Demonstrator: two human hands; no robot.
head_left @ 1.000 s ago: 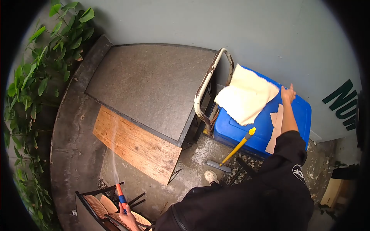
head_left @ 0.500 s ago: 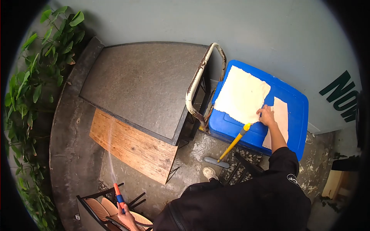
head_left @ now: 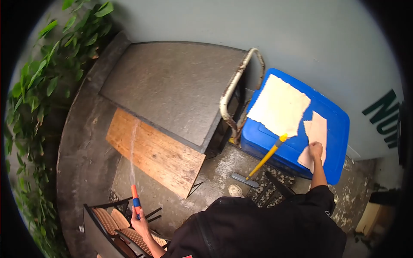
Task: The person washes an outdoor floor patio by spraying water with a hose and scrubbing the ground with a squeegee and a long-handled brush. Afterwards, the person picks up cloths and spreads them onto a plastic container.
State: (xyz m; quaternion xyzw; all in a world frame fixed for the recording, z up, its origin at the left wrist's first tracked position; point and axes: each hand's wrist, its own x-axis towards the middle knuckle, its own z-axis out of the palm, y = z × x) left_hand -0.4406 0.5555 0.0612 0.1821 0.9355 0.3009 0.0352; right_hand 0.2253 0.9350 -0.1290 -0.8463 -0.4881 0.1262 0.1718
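My left hand [head_left: 139, 221] is wrapped round an orange and blue hose nozzle [head_left: 136, 198], from which a thin jet of water [head_left: 132, 150] runs toward the wooden board [head_left: 157, 152]. My right hand [head_left: 315, 149] is closed on a pale pink cloth [head_left: 318, 126] lying on the blue bin's lid [head_left: 336, 142]; its fingertips are partly hidden. Beside it on the same lid lies a larger cream cloth [head_left: 279, 105], spread flat with wavy edges.
A grey tabletop [head_left: 174, 86] stands behind the board. A worn white metal handle [head_left: 234, 81] rises between it and the bin. A yellow-handled squeegee or brush [head_left: 266, 157] leans against the bin. Woven-seat chairs [head_left: 105, 219] are lower left, plants [head_left: 43, 90] far left.
My right hand has moved from the cream cloth's corner down and right onto the pink cloth, whose outline has shifted. The view has turned slightly; the left hand keeps spraying.
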